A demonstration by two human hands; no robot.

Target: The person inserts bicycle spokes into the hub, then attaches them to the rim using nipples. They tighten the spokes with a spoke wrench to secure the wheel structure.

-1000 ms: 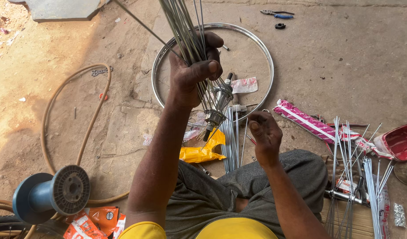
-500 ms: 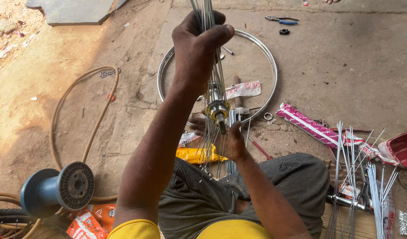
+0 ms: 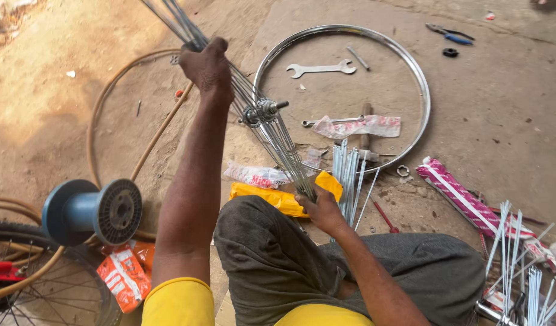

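place: ground-level bicycle repair workshop | signs: wheel rim [image 3: 420, 90], loose spokes [image 3: 348, 175], spanner [image 3: 320, 69]

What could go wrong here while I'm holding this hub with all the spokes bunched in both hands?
The left hand and right hand each grip a bundle of spokes through the hub; a loose grip may let them splay or tangle. The upper ends point up toward you, so they might poke.
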